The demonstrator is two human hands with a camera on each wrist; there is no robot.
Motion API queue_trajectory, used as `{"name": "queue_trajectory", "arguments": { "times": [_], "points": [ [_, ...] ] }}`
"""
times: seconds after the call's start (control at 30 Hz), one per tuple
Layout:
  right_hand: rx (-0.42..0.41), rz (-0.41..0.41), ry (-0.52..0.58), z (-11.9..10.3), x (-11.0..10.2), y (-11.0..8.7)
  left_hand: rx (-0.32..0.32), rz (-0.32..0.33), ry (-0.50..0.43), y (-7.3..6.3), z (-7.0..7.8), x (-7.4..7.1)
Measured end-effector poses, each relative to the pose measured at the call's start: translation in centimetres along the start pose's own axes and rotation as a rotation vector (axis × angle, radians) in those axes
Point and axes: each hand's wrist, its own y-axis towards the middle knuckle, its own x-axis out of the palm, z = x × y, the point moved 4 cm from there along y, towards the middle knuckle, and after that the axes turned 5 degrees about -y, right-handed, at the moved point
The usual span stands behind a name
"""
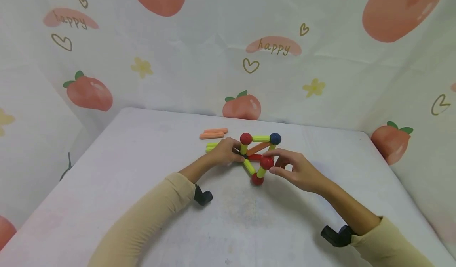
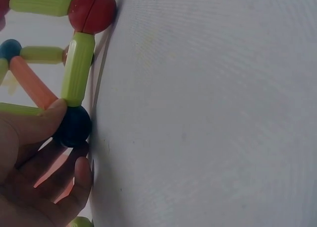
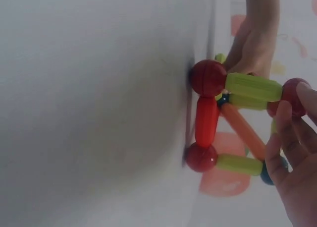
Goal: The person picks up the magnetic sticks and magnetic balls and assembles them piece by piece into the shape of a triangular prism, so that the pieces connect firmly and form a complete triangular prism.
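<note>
in the head view, a frame of balls and rods (image 1: 255, 157) stands on the white table (image 1: 228, 227), between the left hand (image 1: 225, 152) and the right hand (image 1: 303, 172); orange sticks (image 1: 211, 135) lie just beyond the left hand; in the left wrist view, left thumb and fingers pinch a dark blue ball (image 2: 74, 128) at a lower corner; in the right wrist view, right thumb and fingers are clamped on an upper red ball (image 3: 290, 90).

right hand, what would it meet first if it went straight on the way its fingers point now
The right hand would first meet the red ball it touches. Past that, the red stick looks next in line in the head view, though depth is unclear.
</note>
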Motion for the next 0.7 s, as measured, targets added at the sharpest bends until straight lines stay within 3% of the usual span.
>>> {"name": "queue_trajectory", "arguments": {
  "times": [0.43,0.7],
  "points": [
    [0.05,-0.002,-0.004,0.0,0.5,1.2,-0.007,0.003,0.003,0.1,0.0,0.1],
    [0.107,0.018,-0.002,0.7,0.0,0.6,-0.001,0.002,0.003,0.1,-0.1,0.1]
  ]
}}
